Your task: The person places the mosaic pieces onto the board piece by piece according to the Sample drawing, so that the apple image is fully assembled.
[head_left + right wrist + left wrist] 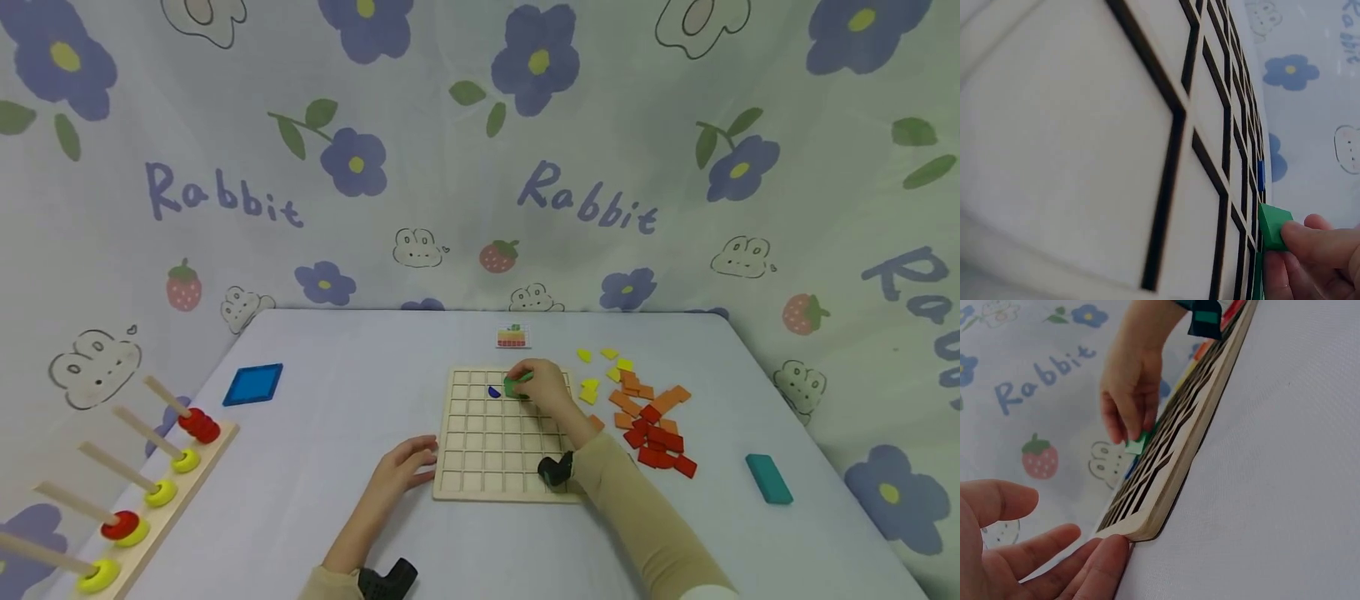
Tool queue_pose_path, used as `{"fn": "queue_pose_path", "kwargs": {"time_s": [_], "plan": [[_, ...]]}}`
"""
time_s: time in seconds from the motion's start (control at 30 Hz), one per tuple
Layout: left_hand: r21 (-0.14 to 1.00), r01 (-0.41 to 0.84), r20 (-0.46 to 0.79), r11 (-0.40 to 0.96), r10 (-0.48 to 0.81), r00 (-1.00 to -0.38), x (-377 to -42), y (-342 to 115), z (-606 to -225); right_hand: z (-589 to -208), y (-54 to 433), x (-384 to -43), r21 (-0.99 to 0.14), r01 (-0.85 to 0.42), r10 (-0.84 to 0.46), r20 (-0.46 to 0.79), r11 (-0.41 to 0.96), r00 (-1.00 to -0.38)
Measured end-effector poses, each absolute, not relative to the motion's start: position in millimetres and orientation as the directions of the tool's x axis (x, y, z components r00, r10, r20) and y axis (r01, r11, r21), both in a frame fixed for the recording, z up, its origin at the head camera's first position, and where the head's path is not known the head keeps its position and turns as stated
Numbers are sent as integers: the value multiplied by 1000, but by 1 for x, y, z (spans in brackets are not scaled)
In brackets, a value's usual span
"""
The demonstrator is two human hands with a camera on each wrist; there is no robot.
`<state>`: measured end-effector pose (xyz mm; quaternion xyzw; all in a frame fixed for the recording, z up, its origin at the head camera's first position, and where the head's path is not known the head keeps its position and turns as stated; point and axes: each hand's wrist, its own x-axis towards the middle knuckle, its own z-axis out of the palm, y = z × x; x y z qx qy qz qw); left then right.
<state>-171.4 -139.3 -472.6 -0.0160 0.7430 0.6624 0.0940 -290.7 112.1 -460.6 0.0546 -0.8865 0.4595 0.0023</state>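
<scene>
My right hand [542,387] pinches a green tile [1274,226] between thumb and fingers, close over the far rows of the wooden grid board [487,467]. Just beneath it, a second green piece [1258,275] lies on the board, partly hidden by the hand. Beside these, a blue half-round piece [493,392] sits in a grid cell. At the board's left edge, my left hand [405,462] has its fingers spread and relaxed, fingertips touching the rim near a corner, as the left wrist view shows.
Behind the board lies a small picture card [513,336]. Yellow pieces [589,392], orange tiles [624,402] and red tiles [660,440] are scattered to its right, with a teal block [768,479] farther out. A blue tray [253,384] and a peg rack [176,492] with rings stand left.
</scene>
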Motion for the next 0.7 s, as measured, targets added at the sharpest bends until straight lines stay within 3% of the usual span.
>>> {"fn": "queue_pose_path", "kwargs": {"time_s": [0.37, 0.7], "plan": [[982, -146, -158, 117, 102, -982, -172, -140, -473, -458, 106, -291, -587, -222, -195, 109, 779, -975], [982, -143, -157, 126, 108, -982, -172, -140, -473, -454, 106, -284, -501, -230, -202, 110, 834, -973]]}}
